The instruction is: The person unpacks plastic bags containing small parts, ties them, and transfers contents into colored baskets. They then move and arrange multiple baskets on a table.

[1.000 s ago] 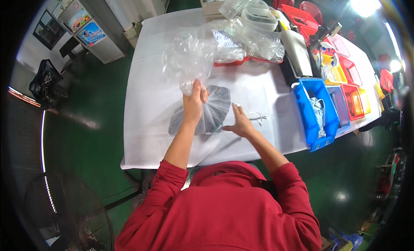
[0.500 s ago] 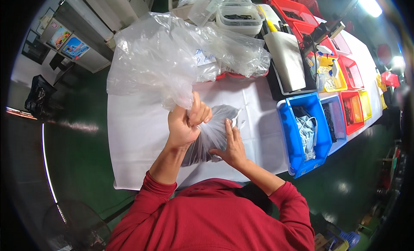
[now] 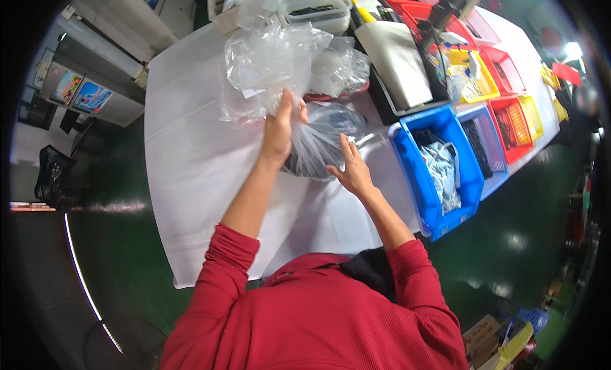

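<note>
Far left of the fingers (image 3: 286,106), black bag (image 3: 53,176): crumpled and glossy, over the green floor (image 3: 118,192).
Grey cabinet (image 3: 102,69): left of the left fingers and well apart from them; two coloured pictures (image 3: 93,97) on its face.
White table cover (image 3: 197,147): spread beneath both hands, reaching well to the left of the left fingers.
Left hand (image 3: 277,138): fingers wrapped round the gathered neck of the clear bag, thumb uppermost.
Clear plastic bag (image 3: 315,144): held by its neck in the left fingers; loose film flares out beyond them, while the fuller body, with dark contents, lies to their right between the two hands, its pleats running to the grip.
Stacked clear containers (image 3: 321,23): well beyond the left fingers, dark pieces showing within.
Bundled clear film (image 3: 347,64): beyond the right fingertips.
Right hand (image 3: 355,173): thumb and fingers set wide, at the right side of the bag; whether they press on the film is hard to make out.
Pale grey sheet (image 3: 394,64): beyond and right of the right fingers, slanted in a black tray (image 3: 384,106).
Blue bin (image 3: 455,220): near the right fingers, on their right; holds a pale blue bundle (image 3: 441,173).
Red basket (image 3: 519,131) and yellow basket (image 3: 490,83): farther right of the right fingers, past the blue bin.
</note>
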Demonstrator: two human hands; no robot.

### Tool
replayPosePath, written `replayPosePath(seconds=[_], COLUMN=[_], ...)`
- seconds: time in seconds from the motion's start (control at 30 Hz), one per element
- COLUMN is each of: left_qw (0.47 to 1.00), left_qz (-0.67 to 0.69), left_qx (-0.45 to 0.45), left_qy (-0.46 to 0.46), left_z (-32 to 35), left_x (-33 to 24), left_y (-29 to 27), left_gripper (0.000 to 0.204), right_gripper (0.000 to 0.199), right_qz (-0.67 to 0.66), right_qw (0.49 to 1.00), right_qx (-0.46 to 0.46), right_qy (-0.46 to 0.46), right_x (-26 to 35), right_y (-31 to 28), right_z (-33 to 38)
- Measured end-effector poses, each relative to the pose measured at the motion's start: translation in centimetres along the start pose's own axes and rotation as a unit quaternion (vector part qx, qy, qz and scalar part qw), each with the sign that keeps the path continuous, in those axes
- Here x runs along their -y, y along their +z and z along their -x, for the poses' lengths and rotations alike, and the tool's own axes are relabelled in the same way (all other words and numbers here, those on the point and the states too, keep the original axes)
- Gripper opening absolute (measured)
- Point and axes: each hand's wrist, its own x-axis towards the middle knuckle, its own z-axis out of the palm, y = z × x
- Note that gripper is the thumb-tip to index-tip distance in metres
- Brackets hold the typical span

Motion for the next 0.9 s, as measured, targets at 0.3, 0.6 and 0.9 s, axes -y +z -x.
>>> replayPosePath(seconds=[0.3, 0.6, 0.9], left_qw=[0.801, 0.853, 0.903], left_qz=[-0.525, -0.46, -0.401], left_qx=[-0.131, -0.019, -0.106], left_qy=[0.256, 0.244, 0.116], left_z=[12.1, 20.9, 21.8], left_x=[-1.5, 2.6, 5.8], left_y=[-3.3, 1.3, 1.0], left_gripper=[0.051, 0.071, 0.063], right_gripper=[0.039, 0.015, 0.017], right_qz=[0.098, -0.143, -0.128], right_qw=[0.98, 0.985, 0.931], right_qx=[0.172, -0.065, -0.341], right_qy=[-0.018, -0.07, -0.034], right_x=[3.1, 6.6, 0.6], right_y=[-6.7, -18.9, -34.2], right_z=[7.6, 11.7, 11.8])
